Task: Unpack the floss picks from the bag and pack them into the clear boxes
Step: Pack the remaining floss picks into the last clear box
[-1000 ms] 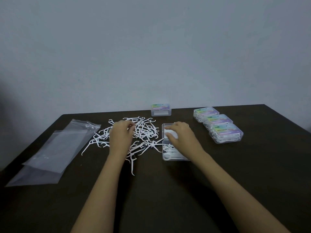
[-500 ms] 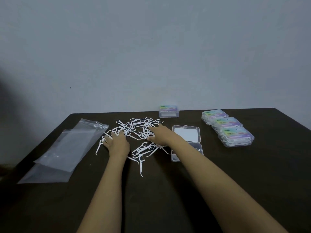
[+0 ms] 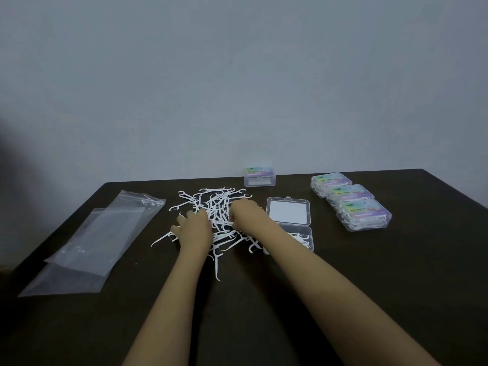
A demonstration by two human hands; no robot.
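Floss picks lie in tangled heap on table, just left of open box. Left hand rests on heap, fingers spread. Right hand digs in, fingertips hidden, grip unclear. Picks likely light, stiff, snag-prone. Pinch by handles.

Left hand and right hand touch the floss picks beside a box.

It looks like a plain room at home, with one corner used for hand packing. A bare grey-blue wall stands close behind a dark table. Small piecework lies on it: loose floss picks, little clear boxes and flat plastic bags
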